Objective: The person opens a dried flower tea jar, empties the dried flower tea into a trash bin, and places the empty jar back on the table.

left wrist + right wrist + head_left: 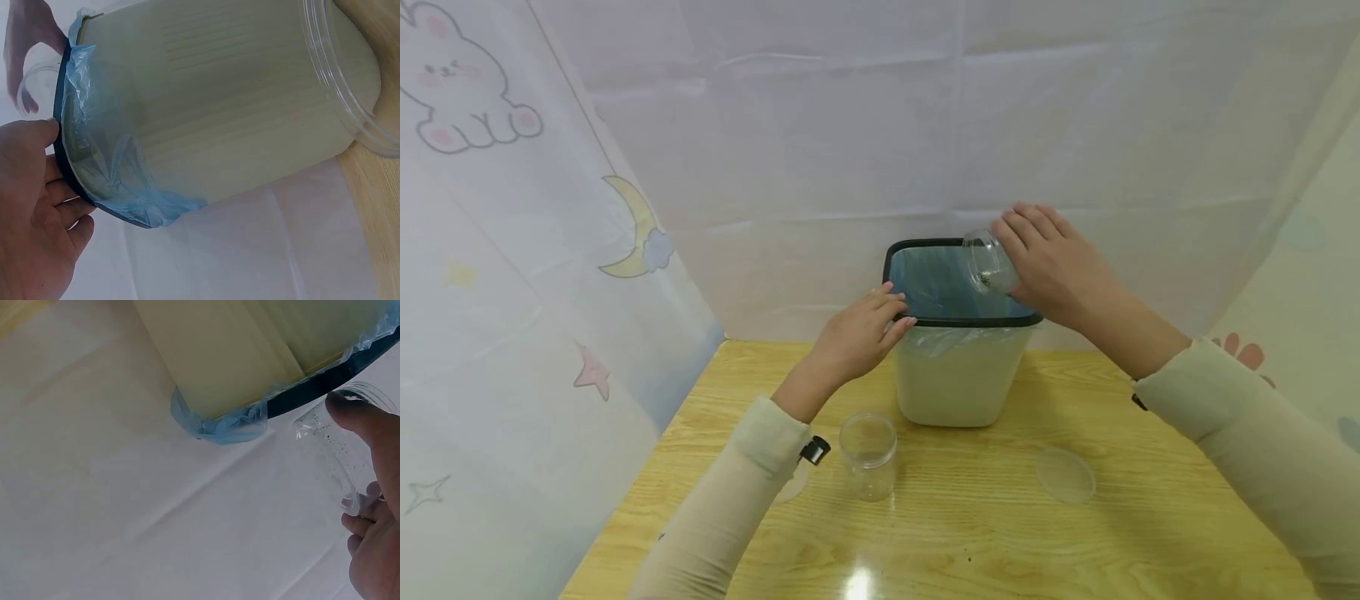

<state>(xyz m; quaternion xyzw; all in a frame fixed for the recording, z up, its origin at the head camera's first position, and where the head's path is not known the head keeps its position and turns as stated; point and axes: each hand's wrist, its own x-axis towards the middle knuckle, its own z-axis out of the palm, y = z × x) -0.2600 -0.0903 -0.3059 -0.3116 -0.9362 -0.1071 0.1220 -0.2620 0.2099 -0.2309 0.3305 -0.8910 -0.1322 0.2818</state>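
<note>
A pale trash bin with a black rim and a blue plastic liner stands on the table. My left hand holds the near left part of its rim, thumb and fingertips at the edge. Over the bin's mouth, my right hand grips a clear plastic jar, tipped with its opening toward the liner. Small dark specks cling inside that jar, plainest in the right wrist view. Another clear jar stands upright on the table, below my left hand.
A clear round lid lies on the wooden table to the right. A second disc is partly hidden by my left sleeve. Pale printed sheets hang behind and beside the table. One dark speck lies near the front.
</note>
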